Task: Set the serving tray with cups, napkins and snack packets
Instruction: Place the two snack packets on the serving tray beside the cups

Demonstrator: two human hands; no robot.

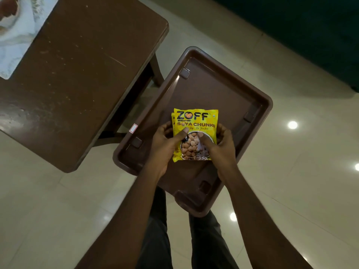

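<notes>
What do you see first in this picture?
The bright yellow packet in the middle stands out most, with the left hand and the right hand gripping its sides. It is held over a brown tray. A brown table stands to the left, with a pale mat at its far corner.
</notes>
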